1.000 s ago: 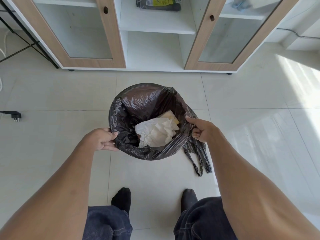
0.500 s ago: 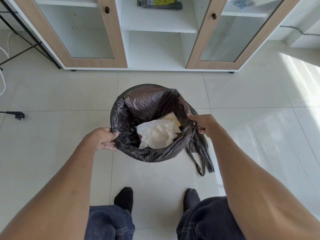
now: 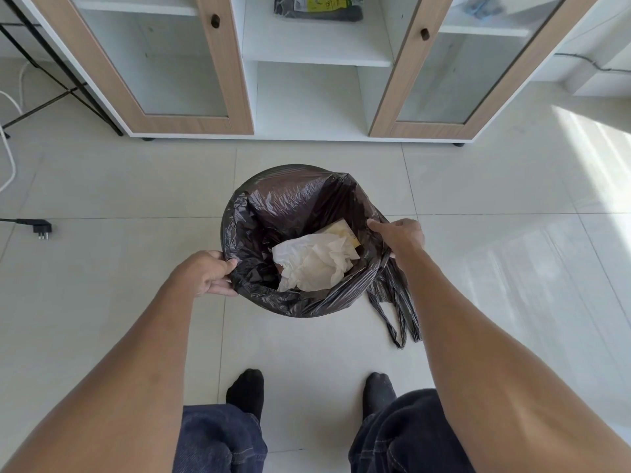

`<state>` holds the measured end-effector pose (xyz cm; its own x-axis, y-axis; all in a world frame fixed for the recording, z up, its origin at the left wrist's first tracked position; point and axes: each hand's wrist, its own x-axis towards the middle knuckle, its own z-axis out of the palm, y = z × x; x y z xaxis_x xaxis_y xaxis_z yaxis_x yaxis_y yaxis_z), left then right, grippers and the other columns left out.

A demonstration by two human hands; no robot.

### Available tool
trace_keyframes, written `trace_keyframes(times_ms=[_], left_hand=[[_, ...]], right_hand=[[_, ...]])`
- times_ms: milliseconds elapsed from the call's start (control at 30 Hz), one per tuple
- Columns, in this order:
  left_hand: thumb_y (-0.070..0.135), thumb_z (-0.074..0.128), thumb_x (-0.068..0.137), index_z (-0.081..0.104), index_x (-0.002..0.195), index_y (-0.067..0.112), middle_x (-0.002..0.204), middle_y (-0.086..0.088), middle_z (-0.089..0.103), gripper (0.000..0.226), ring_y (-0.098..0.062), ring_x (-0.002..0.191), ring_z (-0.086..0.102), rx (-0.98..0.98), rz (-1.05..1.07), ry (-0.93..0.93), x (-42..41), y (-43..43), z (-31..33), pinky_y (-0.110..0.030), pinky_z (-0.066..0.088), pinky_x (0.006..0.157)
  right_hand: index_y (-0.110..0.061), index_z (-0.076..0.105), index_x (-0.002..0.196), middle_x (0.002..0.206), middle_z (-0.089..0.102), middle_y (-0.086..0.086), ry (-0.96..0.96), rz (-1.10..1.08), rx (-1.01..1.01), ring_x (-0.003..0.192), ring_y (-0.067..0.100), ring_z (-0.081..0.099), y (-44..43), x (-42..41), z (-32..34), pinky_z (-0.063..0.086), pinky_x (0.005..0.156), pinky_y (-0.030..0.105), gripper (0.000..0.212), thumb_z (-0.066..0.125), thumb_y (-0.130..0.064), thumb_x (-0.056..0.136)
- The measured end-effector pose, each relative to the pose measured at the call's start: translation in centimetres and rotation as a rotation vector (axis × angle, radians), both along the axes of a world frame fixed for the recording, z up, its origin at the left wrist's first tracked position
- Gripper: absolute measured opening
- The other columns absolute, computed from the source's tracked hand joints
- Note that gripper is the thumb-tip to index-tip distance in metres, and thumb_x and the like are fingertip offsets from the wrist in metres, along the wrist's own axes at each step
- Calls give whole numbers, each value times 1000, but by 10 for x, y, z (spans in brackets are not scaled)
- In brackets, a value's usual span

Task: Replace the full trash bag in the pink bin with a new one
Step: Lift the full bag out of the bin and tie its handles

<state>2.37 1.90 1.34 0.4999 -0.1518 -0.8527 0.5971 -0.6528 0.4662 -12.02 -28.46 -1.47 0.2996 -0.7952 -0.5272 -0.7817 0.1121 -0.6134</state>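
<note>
Trash bag (image 3: 290,199), black, sits mid-frame on the tile floor (image 3: 136,186), mouth open and draped so the bin under it is hidden. Left hand (image 3: 205,273) curls round the rim on the left, right hand (image 3: 399,235) pinches the rim on the right. Loose bag handles (image 3: 392,302) trail onto the floor just below the right hand. Inside: crumpled white paper (image 3: 314,261) over a yellowish wrapper (image 3: 338,230). Open tile all round, cabinet (image 3: 317,58) across the top, plug (image 3: 42,228) lying far left.
</note>
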Motion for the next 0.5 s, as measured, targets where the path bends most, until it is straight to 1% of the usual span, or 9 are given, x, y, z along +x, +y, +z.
trace_keyframes(times_ms=[33, 67, 100, 133, 167, 233, 300, 400, 500], left_hand=[[6, 47, 102, 49, 134, -3, 131, -27, 57, 33, -44, 118, 58, 7, -3, 0, 1, 2, 0, -50, 50, 95], [6, 47, 102, 49, 135, -3, 132, -27, 57, 34, -44, 118, 58, 11, -5, 0, 2, 3, 0, -50, 50, 95], [6, 47, 102, 49, 135, -3, 132, -27, 57, 34, -44, 118, 58, 11, -5, 1, 2, 4, 0, -50, 50, 95], [6, 47, 102, 49, 135, -3, 132, -26, 57, 34, -44, 118, 58, 12, -7, -1, 3, 5, 0, -50, 50, 95], [6, 47, 102, 49, 134, -3, 132, -26, 57, 34, -44, 118, 58, 11, -11, -2, 3, 5, 0, -49, 50, 95], [7, 48, 102, 49, 133, -2, 132, -26, 57, 33, -44, 117, 58, 6, -15, 0, 3, 5, 0, -49, 50, 94], [7, 48, 101, 50, 133, -2, 132, -27, 57, 33, -45, 117, 58, 6, -20, 3, 2, 5, 0, -50, 50, 95], [7, 49, 101, 50, 132, -2, 130, -27, 58, 32, -44, 117, 59, 3, -27, 0, 2, 3, 2, -50, 50, 94], [7, 49, 101, 51, 130, -1, 129, -27, 58, 31, -44, 116, 59, -6, -38, 0, 1, -1, 2, -49, 51, 92]], right_hand=[[-16, 58, 74, 71, 59, -1, -35, 25, 17, 64, 16, 56, -1, -1, 1, 52, 68, 33, 39, 82, -47, 73], [-17, 65, 86, 79, 64, 0, -81, 43, 44, 71, 16, 61, -2, -2, 1, 53, 67, 32, 38, 83, -48, 72], [-19, 70, 95, 84, 66, 1, -117, 53, 85, 74, 16, 62, -3, -4, 1, 52, 62, 30, 39, 84, -47, 71], [-19, 73, 95, 82, 65, 1, -139, 46, 122, 71, 15, 61, -3, -6, 2, 49, 57, 27, 37, 85, -44, 71], [-18, 75, 90, 75, 63, 1, -155, 28, 145, 63, 14, 57, -3, -8, 2, 46, 52, 26, 31, 86, -41, 72], [-14, 73, 78, 63, 58, 2, -187, -17, 205, 46, 11, 47, -5, -13, 3, 41, 45, 22, 22, 86, -32, 76], [-11, 68, 72, 57, 56, 2, -220, -56, 274, 36, 8, 41, -4, -17, 7, 42, 44, 20, 21, 82, -24, 81], [-9, 64, 70, 59, 57, 3, -197, -105, 295, 37, 8, 44, -3, -20, 8, 49, 52, 23, 24, 78, -21, 85], [-10, 63, 72, 66, 57, 6, -157, -169, 248, 46, 12, 50, -3, -20, 5, 50, 50, 25, 23, 76, -20, 87]])
